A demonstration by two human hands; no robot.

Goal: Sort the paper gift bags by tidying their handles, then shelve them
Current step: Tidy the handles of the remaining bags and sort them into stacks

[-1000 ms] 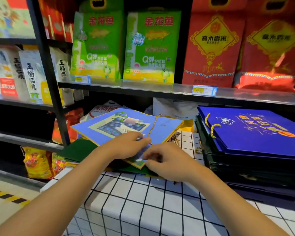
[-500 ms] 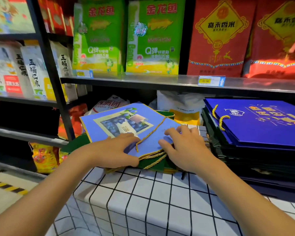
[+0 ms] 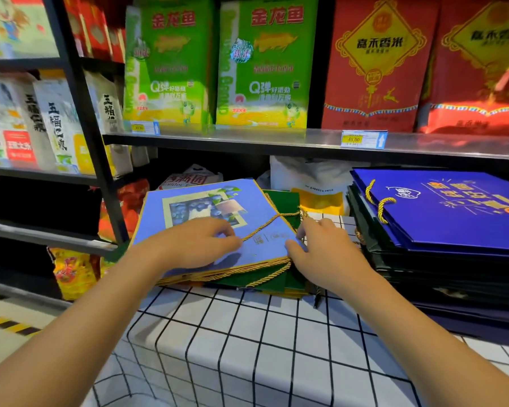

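A light blue paper gift bag (image 3: 194, 198) with a blueberry picture lies flat on top of a small pile of green bags (image 3: 282, 201) on the checked tablecloth. A gold rope handle (image 3: 265, 226) runs slantwise across the bag's face. My left hand (image 3: 194, 245) rests on the bag with its fingertips pinching the near end of that rope. My right hand (image 3: 326, 254) grips the bag's near right corner, thumb on top and fingers curled over the edge. More gold rope (image 3: 265, 274) hangs out along the pile's front edge.
A tall stack of dark blue gift bags (image 3: 453, 218) sits to the right on the white grid-pattern tablecloth (image 3: 247, 348). A metal shelf (image 3: 276, 141) overhangs the piles, carrying green and red rice bags. A black shelf upright (image 3: 91, 136) stands to the left.
The light blue bag has come down flat onto the pile. My right hand slid to the bag's right corner, and the gold rope now lies stretched across the bag's face.
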